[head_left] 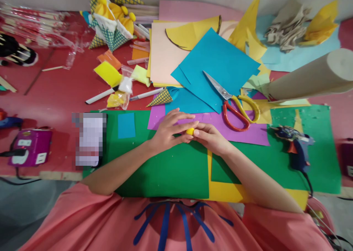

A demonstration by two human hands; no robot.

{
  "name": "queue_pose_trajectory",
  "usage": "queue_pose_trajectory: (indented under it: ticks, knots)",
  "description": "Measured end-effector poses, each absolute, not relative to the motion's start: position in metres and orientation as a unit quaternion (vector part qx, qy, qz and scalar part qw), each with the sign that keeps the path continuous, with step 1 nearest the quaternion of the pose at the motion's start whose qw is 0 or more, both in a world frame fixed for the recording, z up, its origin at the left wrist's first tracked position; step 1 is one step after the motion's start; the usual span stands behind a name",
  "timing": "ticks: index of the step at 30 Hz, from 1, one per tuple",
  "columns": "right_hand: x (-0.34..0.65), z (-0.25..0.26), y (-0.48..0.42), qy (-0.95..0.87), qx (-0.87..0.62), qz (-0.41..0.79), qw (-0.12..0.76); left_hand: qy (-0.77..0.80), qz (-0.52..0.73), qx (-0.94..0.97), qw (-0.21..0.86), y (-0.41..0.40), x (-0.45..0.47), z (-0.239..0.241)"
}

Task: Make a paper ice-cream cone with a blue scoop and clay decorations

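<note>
Two hands meet above the counter, one small yellow piece between their fingertips. The left hand has its other fingers loosely spread, thumb and forefinger lightly gripping the piece; the right hand is curled, its thumb and forefinger pinching from the other side. Below lie one purple sheet and green sheets. Just beyond are one patterned cone and, near it, two pens. One pair of scissors lies partly on a blue sheet. Leftward are one small blue square and one phone; well rightward, one glue gun and one beige roll.
</note>
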State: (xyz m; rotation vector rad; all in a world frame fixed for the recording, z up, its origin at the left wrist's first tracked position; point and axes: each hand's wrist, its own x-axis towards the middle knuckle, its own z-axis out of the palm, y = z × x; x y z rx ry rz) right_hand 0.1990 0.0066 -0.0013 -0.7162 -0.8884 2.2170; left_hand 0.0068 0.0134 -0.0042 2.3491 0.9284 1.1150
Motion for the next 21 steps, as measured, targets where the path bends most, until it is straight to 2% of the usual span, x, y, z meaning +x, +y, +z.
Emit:
queue_pose_trajectory:
  ticks: [10,21]
  knots:
    - [0.1982,0.0025,0.0076,-0.320,-0.277,0.851,0.311,0.333,0.391,0.835,0.198,0.0135,0.0078,-0.0055]
    - [0.1980,-0.0005,0.0073,-0.309,-0.287,0.847,0.325,0.342,0.434,0.818,0.162,0.0122,0.0081,-0.0012]
